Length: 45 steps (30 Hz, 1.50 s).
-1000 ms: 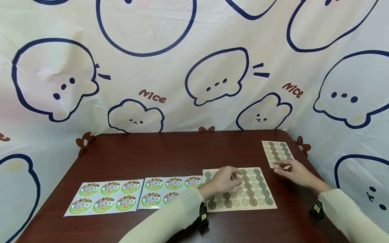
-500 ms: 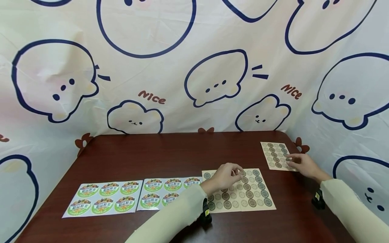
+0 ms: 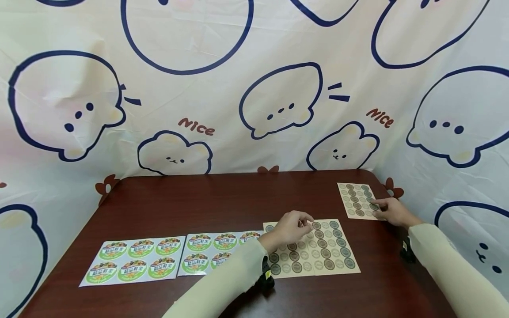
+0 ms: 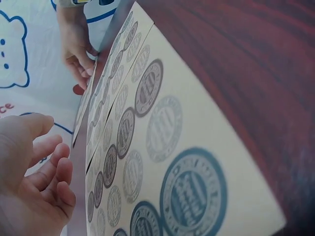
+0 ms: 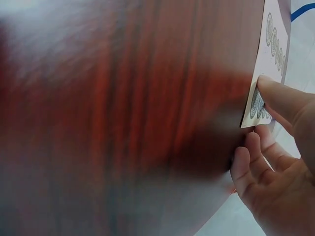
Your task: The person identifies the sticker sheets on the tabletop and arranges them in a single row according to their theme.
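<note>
My left hand (image 3: pixel 292 229) hovers over a pair of cream sticker sheets (image 3: pixel 338 268) printed with rows of round seals. Its fingers are loosely bent, and the left wrist view shows nothing held in them (image 4: pixel 37 177). At the far right of the table my right hand (image 3: pixel 393 213) touches a smaller-looking cream sticker sheet (image 3: pixel 354 201) with the same round seals. Seen from the right wrist, the thumb (image 5: pixel 283 98) lies on that sheet (image 5: pixel 268 54) near its edge, with other fingers beside the edge. The index fingertip's contact is partly hidden there.
Left of the cream sheets lie two white sheets of green round labels (image 3: pixel 131 261), (image 3: pixel 199 254), the second partly covered by the left sleeve (image 3: pixel 222 282). Everything rests on a dark brown table (image 3: pixel 230 201). A cartoon-printed cloth (image 3: pixel 222 101) surrounds its back and sides.
My right hand has moved farther over the far sheet and now touches it nearer its right side. That sheet has shifted only slightly. The left hand stays almost in place.
</note>
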### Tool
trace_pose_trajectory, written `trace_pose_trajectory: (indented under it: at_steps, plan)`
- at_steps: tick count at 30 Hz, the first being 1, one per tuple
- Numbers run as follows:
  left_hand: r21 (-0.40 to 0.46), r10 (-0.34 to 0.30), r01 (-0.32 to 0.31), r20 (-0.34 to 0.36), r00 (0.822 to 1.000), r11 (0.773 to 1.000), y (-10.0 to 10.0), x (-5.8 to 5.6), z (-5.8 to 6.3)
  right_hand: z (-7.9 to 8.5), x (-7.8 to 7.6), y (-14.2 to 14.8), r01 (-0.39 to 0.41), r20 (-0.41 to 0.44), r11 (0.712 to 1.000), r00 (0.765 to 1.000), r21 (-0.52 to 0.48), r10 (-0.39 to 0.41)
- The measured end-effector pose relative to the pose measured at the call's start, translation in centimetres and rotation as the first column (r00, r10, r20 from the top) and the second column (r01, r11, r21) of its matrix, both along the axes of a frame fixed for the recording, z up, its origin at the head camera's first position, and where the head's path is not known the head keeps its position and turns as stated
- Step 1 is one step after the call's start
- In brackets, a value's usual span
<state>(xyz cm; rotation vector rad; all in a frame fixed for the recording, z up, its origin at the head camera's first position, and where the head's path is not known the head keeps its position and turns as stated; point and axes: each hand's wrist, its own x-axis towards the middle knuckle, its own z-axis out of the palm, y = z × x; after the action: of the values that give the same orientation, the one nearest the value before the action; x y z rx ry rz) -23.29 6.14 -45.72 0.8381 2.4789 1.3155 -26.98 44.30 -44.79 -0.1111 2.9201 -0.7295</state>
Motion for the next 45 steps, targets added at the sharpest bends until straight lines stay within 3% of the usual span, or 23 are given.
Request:
trace_pose_trajectory:
  at_steps: [9,15,22,27,37,45]
  plan:
    - [0.007,0.043,-0.044,0.011,0.999,0.999,-1.2,-1.0,0.5,-0.5,-1.3,-1.9,0.023,-0.013,0.999,1.000,0.024,-0.022]
    - [-0.009,0.080,-0.080,0.008,0.997,0.997,-2.1,-1.9,0.6,-0.7,-2.4,-3.4,0.034,0.033,0.999,0.999,0.017,-0.034]
    - [-0.030,0.105,-0.105,0.001,0.994,0.994,-3.0,-2.7,0.5,-0.2,-3.1,-5.7,-0.016,0.036,1.000,0.999,-0.005,0.016]
    - [-0.065,0.121,-0.121,-0.008,0.993,0.991,-3.8,-3.3,0.5,0.1,-3.8,-7.5,-0.045,0.039,0.998,0.998,0.050,0.043]
    - [-0.165,0.223,-0.228,-0.046,0.974,0.960,-5.7,-5.1,-0.7,0.2,-5.0,-11.8,-0.065,0.063,0.994,0.996,0.091,0.060]
    - [-0.123,0.231,-0.227,0.017,0.973,0.966,-6.4,-6.0,-1.0,0.7,-5.7,-15.5,-0.107,0.086,0.991,0.991,0.077,0.100]
